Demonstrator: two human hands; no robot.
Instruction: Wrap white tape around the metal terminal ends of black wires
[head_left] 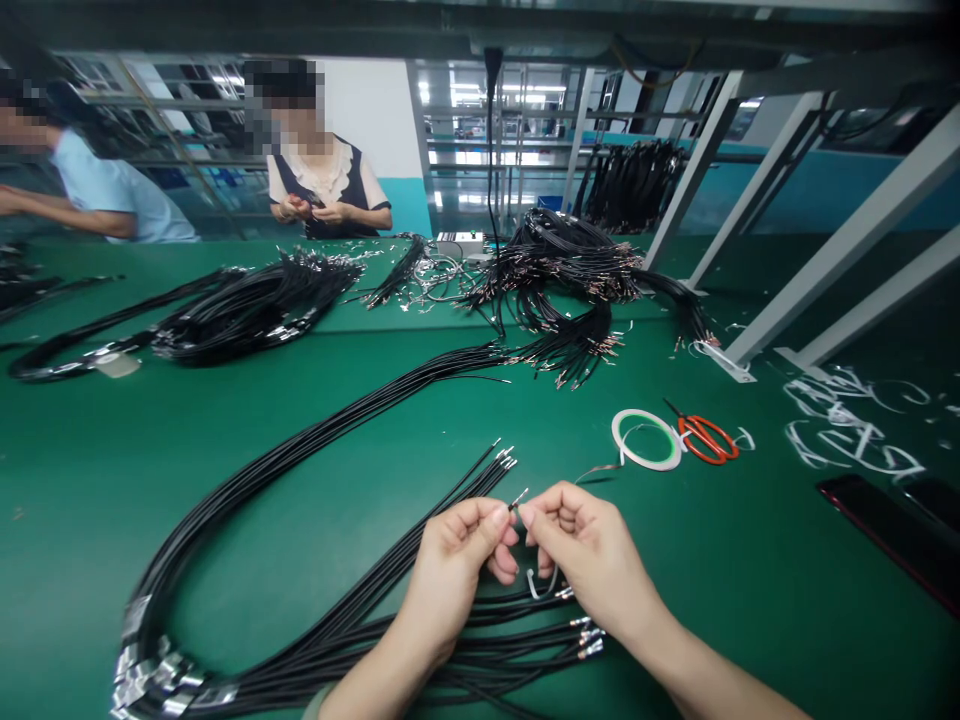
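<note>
My left hand [459,560] and my right hand [581,550] meet over the green table [750,580], fingertips pinched together around the metal-tipped end of a thin black wire [519,498]. A small white strip [534,586] curls below my right hand's fingers. Under both hands lies a looped bundle of black wires [300,470] with metal terminals [589,640] at its ends.
A roll of white tape [646,440] and orange-handled scissors [705,438] lie to the right. White scraps [847,430] and a dark phone [885,530] sit further right. More wire piles [247,310] cover the far table, where two other people work. Slanted metal supports [832,260] stand at right.
</note>
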